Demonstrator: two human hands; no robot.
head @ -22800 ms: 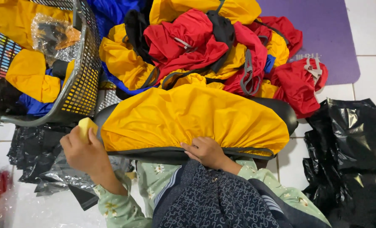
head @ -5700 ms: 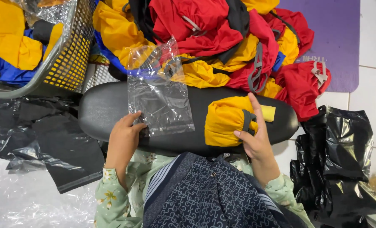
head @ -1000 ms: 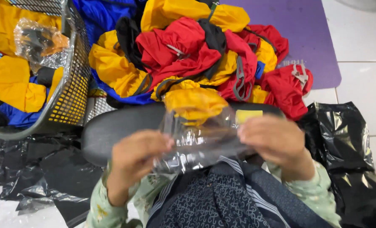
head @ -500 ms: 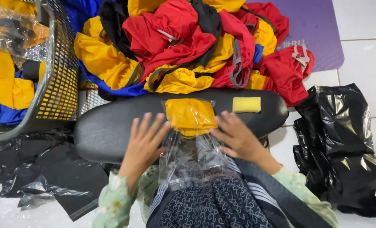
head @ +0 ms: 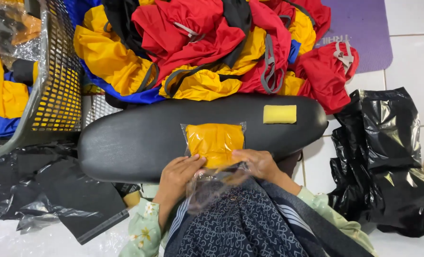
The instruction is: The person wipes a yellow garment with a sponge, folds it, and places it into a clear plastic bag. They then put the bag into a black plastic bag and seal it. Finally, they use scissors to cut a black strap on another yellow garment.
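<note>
Both hands press flat, fingers open: left hand (head: pixel 179 172) and right hand (head: pixel 255 163) on the clear bag (head: pixel 214 157) holding a folded yellow garment (head: pixel 215 143), mid-frame on the black surface (head: pixel 136 143); yellow sponge (head: pixel 279 114) upper right, clothes pile (head: pixel 212 43) above

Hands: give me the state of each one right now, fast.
Left hand: fingers flat, pressing the near edge of the clear bag with the folded yellow cloth inside.
Right hand: fingers on the same bag's near edge, pressing, not gripping.
</note>
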